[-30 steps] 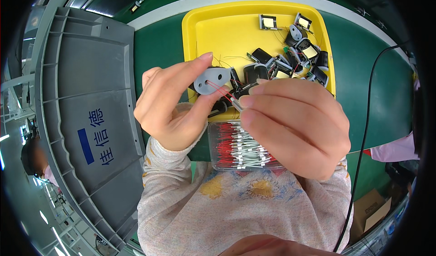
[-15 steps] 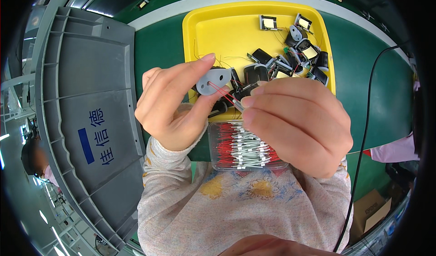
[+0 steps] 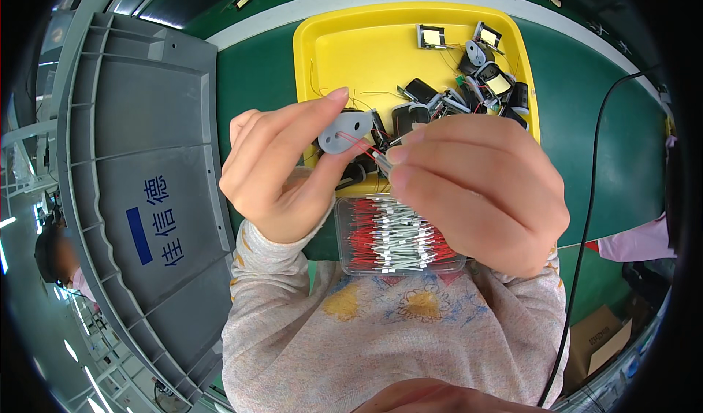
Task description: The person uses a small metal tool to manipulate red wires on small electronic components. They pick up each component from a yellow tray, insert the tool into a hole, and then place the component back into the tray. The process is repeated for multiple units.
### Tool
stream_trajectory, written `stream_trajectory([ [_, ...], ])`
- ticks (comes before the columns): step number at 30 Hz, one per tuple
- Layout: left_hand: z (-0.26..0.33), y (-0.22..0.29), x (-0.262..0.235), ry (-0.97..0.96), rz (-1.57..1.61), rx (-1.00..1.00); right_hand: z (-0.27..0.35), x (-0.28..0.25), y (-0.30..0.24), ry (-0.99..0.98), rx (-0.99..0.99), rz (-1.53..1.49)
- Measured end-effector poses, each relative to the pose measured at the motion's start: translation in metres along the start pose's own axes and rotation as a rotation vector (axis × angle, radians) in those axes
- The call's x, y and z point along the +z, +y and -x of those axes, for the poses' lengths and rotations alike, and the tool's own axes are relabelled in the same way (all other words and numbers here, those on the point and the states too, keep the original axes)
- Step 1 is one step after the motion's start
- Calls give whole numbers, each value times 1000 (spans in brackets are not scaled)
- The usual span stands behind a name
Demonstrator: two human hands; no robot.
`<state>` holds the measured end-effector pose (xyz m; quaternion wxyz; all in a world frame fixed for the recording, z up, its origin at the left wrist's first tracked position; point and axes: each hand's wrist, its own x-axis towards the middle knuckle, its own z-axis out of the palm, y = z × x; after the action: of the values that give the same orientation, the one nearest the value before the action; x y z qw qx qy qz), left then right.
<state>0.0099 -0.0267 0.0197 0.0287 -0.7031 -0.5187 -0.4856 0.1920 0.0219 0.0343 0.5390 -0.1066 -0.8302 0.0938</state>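
Note:
Between the thumb and fingers of my left hand [image 3: 282,165] is a grey plastic end cap [image 3: 338,139], a flat teardrop-like piece with small holes. Two thin red wires [image 3: 360,143] run from one hole toward my right hand [image 3: 483,186]. The right fingertips pinch the pale sleeved end of a red wire lead [image 3: 382,162]. Both hands are raised over the near edge of a yellow tray [image 3: 322,26]. Directly below the right hand, a clear box [image 3: 341,266] holds many red wire leads with white sleeved ends.
Black and grey device housings [image 3: 421,91] with thin wires and cream pads lie in the tray's right half. A large grey plastic crate [image 3: 157,135] stands at the left. A black cable [image 3: 597,157] hangs down the right side. Cardboard [image 3: 597,336] shows at lower right.
My right hand has shifted slightly with the wire end. The red wires look shorter between the hands. The left hand keeps its hold on the cap, barely moving.

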Motion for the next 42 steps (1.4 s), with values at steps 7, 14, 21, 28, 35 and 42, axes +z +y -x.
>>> stream_trajectory([
  [7,1,0,0,15,66,-40,1,1,-3,16,19,11],
  [14,2,0,-1,7,57,-60,0,0,-3,-2,33,-10],
  [21,2,-1,1,13,57,-44,-1,-5,-3,-52,22,-22],
  [28,2,-1,1,7,58,-47,0,-4,-1,-51,8,-21],
  [35,1,0,0,-10,58,-35,0,-4,0,-28,11,-2],
  [42,1,0,1,-4,69,-40,1,-3,-1,-1,14,3],
])
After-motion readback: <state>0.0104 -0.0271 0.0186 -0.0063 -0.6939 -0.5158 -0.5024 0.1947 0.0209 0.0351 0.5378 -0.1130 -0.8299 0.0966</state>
